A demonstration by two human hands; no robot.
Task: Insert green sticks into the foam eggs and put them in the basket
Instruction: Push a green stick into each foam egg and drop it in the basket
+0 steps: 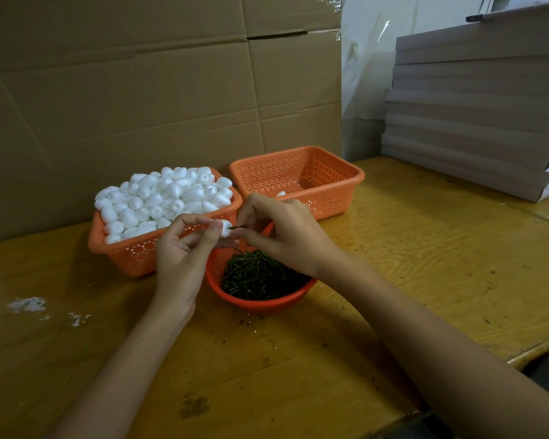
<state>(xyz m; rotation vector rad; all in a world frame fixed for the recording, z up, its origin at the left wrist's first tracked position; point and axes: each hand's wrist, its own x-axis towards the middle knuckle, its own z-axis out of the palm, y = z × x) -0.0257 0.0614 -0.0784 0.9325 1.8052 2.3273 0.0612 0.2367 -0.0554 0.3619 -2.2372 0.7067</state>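
My left hand [184, 248] pinches a white foam egg [225, 228] between thumb and fingers, above the table. My right hand [282, 236] pinches a short green stick [235, 228] whose tip touches the egg's right end. Below both hands sits a round orange bowl [222, 289] full of green sticks [257, 275]. An orange basket [133, 251] heaped with foam eggs [162, 198] stands at the left. A second orange basket [339, 185] stands behind my right hand, with one white egg [281, 193] showing inside; the rest of its floor is hidden.
A wooden table [425, 248] carries everything. Flattened cardboard [140, 90] forms a wall behind the baskets. A stack of grey boards [476, 122] rests at the back right. White foam crumbs [29, 304] lie on the table at the left.
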